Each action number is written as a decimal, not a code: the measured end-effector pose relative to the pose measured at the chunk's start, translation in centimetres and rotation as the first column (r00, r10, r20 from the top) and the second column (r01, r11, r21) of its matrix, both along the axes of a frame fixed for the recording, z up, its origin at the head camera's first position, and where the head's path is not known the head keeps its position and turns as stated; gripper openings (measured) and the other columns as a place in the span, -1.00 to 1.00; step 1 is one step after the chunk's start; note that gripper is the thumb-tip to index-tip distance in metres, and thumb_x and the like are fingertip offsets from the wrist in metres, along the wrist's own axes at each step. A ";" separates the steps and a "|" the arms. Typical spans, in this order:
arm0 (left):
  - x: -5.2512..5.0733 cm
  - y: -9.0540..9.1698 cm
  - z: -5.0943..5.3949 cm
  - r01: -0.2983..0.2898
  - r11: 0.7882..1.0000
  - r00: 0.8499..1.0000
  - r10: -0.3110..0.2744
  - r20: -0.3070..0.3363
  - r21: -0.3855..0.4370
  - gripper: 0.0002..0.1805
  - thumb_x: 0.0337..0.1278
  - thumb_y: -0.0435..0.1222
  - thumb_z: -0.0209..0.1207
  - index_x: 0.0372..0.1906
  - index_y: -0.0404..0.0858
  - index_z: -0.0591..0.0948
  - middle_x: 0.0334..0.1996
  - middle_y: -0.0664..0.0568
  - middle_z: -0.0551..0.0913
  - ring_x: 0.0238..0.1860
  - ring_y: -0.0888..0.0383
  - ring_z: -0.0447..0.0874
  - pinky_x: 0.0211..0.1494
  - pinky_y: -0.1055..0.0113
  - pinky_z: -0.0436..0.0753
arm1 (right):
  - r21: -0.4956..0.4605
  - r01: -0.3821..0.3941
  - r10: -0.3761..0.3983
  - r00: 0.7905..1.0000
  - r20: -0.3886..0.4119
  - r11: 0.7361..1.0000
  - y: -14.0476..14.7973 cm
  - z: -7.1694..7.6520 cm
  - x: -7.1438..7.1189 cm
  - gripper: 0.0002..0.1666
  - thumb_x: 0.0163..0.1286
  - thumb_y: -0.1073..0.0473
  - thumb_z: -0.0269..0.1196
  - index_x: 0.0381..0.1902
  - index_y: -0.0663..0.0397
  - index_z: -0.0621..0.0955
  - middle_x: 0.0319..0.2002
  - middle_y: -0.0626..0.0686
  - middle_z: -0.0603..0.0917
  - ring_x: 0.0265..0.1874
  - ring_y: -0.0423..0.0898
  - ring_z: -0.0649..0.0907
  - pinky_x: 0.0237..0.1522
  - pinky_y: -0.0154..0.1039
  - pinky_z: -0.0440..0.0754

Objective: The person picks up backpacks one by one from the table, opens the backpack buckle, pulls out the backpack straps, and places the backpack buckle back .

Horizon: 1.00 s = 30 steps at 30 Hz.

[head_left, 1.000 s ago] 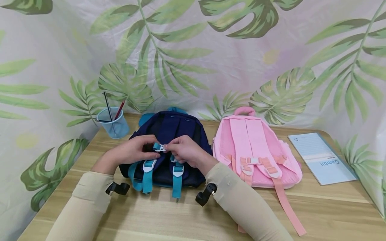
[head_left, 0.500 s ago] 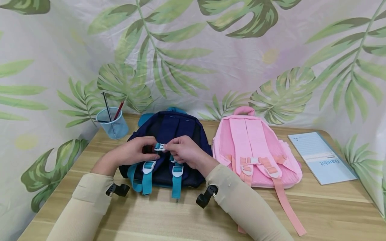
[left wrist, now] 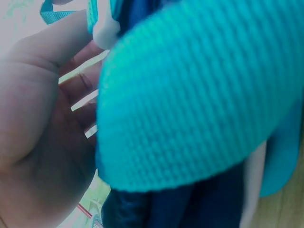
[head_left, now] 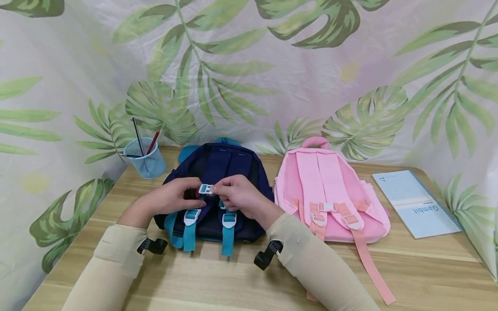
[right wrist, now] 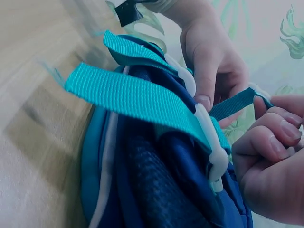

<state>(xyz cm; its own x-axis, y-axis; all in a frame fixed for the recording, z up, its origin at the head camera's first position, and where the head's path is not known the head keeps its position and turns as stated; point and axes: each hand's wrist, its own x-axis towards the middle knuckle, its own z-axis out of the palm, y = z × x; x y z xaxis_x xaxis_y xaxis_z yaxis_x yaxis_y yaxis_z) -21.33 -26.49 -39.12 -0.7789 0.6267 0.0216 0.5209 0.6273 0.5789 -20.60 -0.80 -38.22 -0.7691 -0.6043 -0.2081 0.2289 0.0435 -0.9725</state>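
A navy backpack (head_left: 233, 160) lies with its shoulder straps facing up. My right hand (head_left: 245, 194) pinches a small white buckle (head_left: 206, 189) threaded with teal webbing, held above the pack. On the buckle's left, my left hand (head_left: 171, 196) curls its thumb and fingers about the narrow teal strap (right wrist: 232, 104); the exact contact is partly hidden. Closer to me, two white strap adjusters (head_left: 229, 220) carry loose teal webbing tails (head_left: 228, 242). A wide teal band (left wrist: 190, 104) covers much of the left wrist view, beside my palm.
To the right lies a pink backpack (head_left: 319, 172) with a long peach strap (head_left: 371, 268) trailing toward me. Beyond it is a light blue notebook (head_left: 416, 205). A blue mesh pen cup (head_left: 149, 162) stands at the back left of the wooden table (head_left: 202, 280). Leaf-printed cloth (head_left: 233, 65) hangs behind.
The teal webbing that stuck out at the buckle's left end has drawn in, and the buckle's white frame shows more fully. Both hands have stayed nearly in place.
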 end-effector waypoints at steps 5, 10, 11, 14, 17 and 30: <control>0.5 -0.3 0.5 -0.056 0.998 0.998 0.055 0.022 0.019 -0.79 0.37 -0.18 0.46 -0.01 -0.04 0.69 -0.21 0.17 0.67 -0.23 0.21 0.57 -0.16 0.34 0.61 | 0.062 -0.019 0.022 0.999 -0.038 0.998 0.2 0.0 -0.2 -0.66 0.72 0.16 0.15 0.03 0.38 0.69 -0.62 -0.11 0.28 -0.70 -0.18 0.24 -0.59 -0.34 0.20; 1.1 -0.3 1.7 -0.049 0.992 0.998 0.054 -0.039 0.119 -0.63 0.39 -0.25 0.43 0.22 -0.09 0.68 -0.06 0.16 0.72 -0.09 0.18 0.63 -0.10 0.31 0.66 | 0.091 -0.033 0.039 0.998 -0.057 0.995 0.3 -0.1 -0.4 -0.61 0.72 0.13 0.16 0.09 0.41 0.69 -0.63 -0.10 0.30 -0.70 -0.17 0.25 -0.57 -0.33 0.22; 1.1 -0.3 1.9 -0.030 0.991 0.997 0.039 -0.065 0.130 -0.64 0.40 -0.27 0.42 0.22 -0.08 0.68 -0.04 0.16 0.72 -0.08 0.19 0.63 -0.10 0.31 0.65 | 0.086 -0.035 0.040 0.998 -0.057 0.996 0.3 -0.1 -0.4 -0.61 0.72 0.13 0.16 0.10 0.41 0.69 -0.63 -0.10 0.30 -0.70 -0.17 0.25 -0.57 -0.32 0.22; 1.0 0.0 2.3 0.019 0.990 0.992 -0.002 -0.125 0.140 -0.67 0.42 -0.33 0.39 0.19 -0.06 0.71 -0.02 0.17 0.74 -0.10 0.22 0.61 -0.10 0.32 0.64 | 0.068 -0.037 0.041 0.998 -0.055 0.997 0.4 -0.1 -0.4 -0.63 0.73 0.13 0.16 0.08 0.40 0.68 -0.61 -0.09 0.30 -0.68 -0.17 0.24 -0.56 -0.32 0.21; 0.9 0.2 2.5 0.024 0.991 0.990 -0.005 -0.138 0.135 -0.72 0.43 -0.35 0.37 0.13 -0.04 0.74 -0.03 0.18 0.76 -0.15 0.27 0.59 -0.10 0.33 0.63 | 0.061 -0.045 0.049 0.996 -0.071 0.997 0.5 -0.2 -0.3 -0.66 0.72 0.14 0.17 0.07 0.36 0.68 -0.58 -0.08 0.37 -0.66 -0.17 0.29 -0.54 -0.33 0.27; 0.9 -0.1 2.2 -0.075 0.978 0.991 0.094 -0.091 0.194 -0.78 0.43 -0.35 0.37 0.08 -0.08 0.78 -0.04 0.13 0.80 -0.12 0.27 0.71 -0.03 0.38 0.72 | 0.113 -0.002 0.013 0.995 -0.097 0.994 1.4 -0.5 -0.6 -0.73 0.67 0.20 0.22 0.02 0.34 0.70 -0.53 -0.03 0.55 -0.65 -0.17 0.45 -0.58 -0.37 0.42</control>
<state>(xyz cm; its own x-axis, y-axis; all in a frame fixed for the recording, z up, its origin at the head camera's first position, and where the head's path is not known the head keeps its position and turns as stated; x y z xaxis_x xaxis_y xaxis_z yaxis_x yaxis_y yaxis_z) -20.46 -26.60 -36.92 -0.8167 0.5360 0.2139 0.5317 0.5549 0.6398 -21.23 0.57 -38.75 -0.7844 -0.5874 -0.1990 0.1324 0.1549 -0.9790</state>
